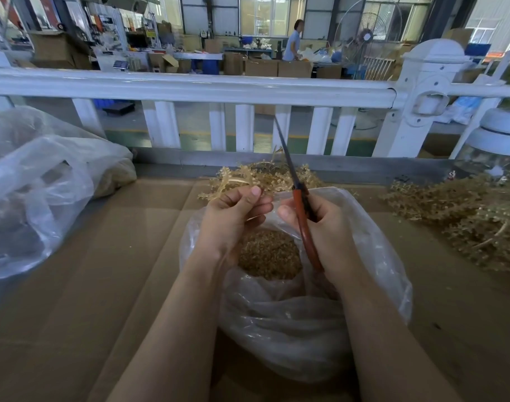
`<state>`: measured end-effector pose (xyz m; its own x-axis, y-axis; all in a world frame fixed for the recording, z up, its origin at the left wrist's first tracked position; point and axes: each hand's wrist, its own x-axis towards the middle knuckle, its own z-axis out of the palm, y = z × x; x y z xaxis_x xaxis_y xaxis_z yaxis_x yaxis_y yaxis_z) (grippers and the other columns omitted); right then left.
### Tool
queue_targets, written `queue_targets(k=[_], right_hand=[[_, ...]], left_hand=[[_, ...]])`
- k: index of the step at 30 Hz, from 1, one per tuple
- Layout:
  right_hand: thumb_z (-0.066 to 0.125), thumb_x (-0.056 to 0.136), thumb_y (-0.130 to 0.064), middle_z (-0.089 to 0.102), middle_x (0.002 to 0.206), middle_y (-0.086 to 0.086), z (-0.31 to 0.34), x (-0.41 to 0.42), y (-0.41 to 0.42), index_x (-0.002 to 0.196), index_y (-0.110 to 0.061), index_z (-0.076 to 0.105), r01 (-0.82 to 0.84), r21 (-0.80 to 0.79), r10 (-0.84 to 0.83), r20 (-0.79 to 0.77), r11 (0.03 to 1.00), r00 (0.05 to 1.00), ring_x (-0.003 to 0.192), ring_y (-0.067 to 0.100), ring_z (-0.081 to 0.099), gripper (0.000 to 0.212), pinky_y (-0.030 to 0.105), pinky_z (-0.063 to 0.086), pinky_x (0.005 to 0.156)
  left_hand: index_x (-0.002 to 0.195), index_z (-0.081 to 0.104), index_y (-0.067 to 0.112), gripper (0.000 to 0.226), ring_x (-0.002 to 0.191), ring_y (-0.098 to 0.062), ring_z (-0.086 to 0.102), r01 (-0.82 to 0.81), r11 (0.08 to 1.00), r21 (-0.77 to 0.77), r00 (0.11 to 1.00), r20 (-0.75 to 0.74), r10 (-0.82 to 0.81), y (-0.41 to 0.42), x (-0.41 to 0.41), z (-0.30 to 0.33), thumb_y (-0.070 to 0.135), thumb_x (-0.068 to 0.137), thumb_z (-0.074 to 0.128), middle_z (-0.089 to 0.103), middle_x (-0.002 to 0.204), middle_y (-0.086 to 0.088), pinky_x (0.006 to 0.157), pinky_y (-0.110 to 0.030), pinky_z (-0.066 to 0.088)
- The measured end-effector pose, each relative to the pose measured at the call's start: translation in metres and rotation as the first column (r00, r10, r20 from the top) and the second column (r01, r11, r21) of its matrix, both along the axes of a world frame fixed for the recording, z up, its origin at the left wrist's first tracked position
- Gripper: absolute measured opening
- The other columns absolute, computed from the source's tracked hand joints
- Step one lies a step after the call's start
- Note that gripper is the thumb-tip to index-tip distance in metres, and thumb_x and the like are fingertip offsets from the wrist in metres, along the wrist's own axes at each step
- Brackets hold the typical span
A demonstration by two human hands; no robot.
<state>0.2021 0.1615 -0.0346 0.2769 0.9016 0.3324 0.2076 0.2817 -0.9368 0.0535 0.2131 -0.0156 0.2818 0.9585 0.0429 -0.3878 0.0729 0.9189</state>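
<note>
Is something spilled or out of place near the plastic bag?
Nothing stands out. The golden cuttings lie inside the plastic bag; loose golden sprigs on the cardboard look like work stock.

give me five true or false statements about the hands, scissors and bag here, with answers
1. The right hand grips the scissors. True.
2. The scissors point down into the bag. False: the blades point up and away, toward the fence.
3. The bag between the arms holds golden-brown bits. True.
4. The scissors have blue handles. False: they are red-orange.
5. A pile of sprigs lies at the right on the cardboard. True.
</note>
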Motion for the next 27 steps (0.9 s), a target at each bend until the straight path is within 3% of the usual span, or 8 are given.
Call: queue_targets(k=[2,5,9,14,18,27], right_hand=[[0.082,0.074,-0.049,0.072,0.078,-0.019,-0.002,0.000,0.000,0.090,-0.031,0.071,0.030,-0.009,-0.028,0.128,1.000,0.991,0.078,-0.001,0.068,0.026,0.017,0.051,0.071],[0.070,0.061,-0.076,0.070,0.090,-0.027,-0.006,-0.002,0.000,0.095,-0.044,0.065,0.096,-0.038,-0.075,0.370,0.995,0.926,0.087,-0.004,0.066,0.047,0.023,0.054,0.076],[0.058,0.063,-0.086,0.067,0.094,-0.024,-0.008,-0.003,-0.001,0.107,-0.037,0.062,0.192,-0.026,-0.143,0.569,0.981,0.810,0.088,-0.003,0.063,0.066,0.028,0.057,0.078],[0.058,0.068,-0.082,0.064,0.098,-0.018,-0.006,-0.002,-0.002,0.106,-0.025,0.061,0.268,0.067,-0.244,0.661,0.961,0.710,0.087,0.003,0.059,0.069,0.023,0.052,0.073],[0.046,0.066,-0.088,0.063,0.097,-0.015,-0.005,-0.003,-0.001,0.103,-0.023,0.060,0.295,0.100,-0.276,0.708,0.950,0.650,0.086,0.005,0.059,0.076,0.020,0.049,0.070],[0.042,0.063,-0.092,0.064,0.096,-0.015,-0.005,-0.002,0.000,0.101,-0.023,0.059,0.261,0.068,-0.234,0.694,0.963,0.681,0.085,0.006,0.061,0.081,0.030,0.057,0.073]], left_hand=[[0.082,0.069,0.014,0.013,0.075,-0.008,0.069,-0.039,0.999,0.009,0.999,0.002,0.039,0.000,0.000,0.001,0.017,0.094,0.063,0.074,0.076,0.002,0.065,-0.019,0.053],[0.080,0.067,0.014,0.016,0.073,-0.006,0.067,-0.072,0.997,0.034,0.997,0.022,0.071,0.000,-0.002,0.002,0.014,0.095,0.060,0.072,0.076,0.002,0.066,-0.019,0.053],[0.080,0.065,0.013,0.019,0.073,-0.005,0.063,-0.081,0.993,0.085,0.996,0.036,0.078,0.000,-0.005,0.003,0.007,0.096,0.056,0.070,0.077,0.003,0.070,-0.020,0.050],[0.070,0.072,0.021,0.035,0.075,-0.008,0.061,-0.070,0.991,0.116,0.997,0.049,0.064,0.000,-0.007,0.006,0.006,0.096,0.055,0.068,0.078,0.000,0.072,-0.019,0.048],[0.080,0.065,0.014,0.022,0.073,-0.008,0.060,-0.055,0.988,0.142,0.998,0.021,0.052,0.000,-0.008,0.004,0.006,0.097,0.054,0.064,0.078,-0.004,0.071,-0.019,0.048],[0.081,0.065,0.009,0.016,0.066,-0.007,0.061,-0.024,0.995,0.098,0.999,0.051,0.019,0.004,-0.011,0.000,0.007,0.094,0.056,0.067,0.067,0.000,0.068,-0.019,0.049]])
